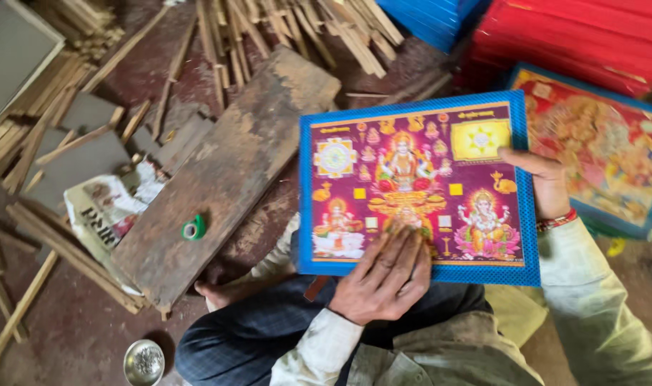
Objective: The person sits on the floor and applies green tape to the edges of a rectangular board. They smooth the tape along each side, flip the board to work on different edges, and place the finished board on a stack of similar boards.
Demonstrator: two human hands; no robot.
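Your left hand lies flat, fingers spread, on the lower edge of the framed picture, at its six o'clock. Your right hand grips the frame's right edge at three o'clock, thumb on the front. The picture rests tilted over your lap. One more framed picture lies at two o'clock. At nine o'clock, one wooden plank carries one green tape roll. One small metal bowl sits on the floor at seven o'clock.
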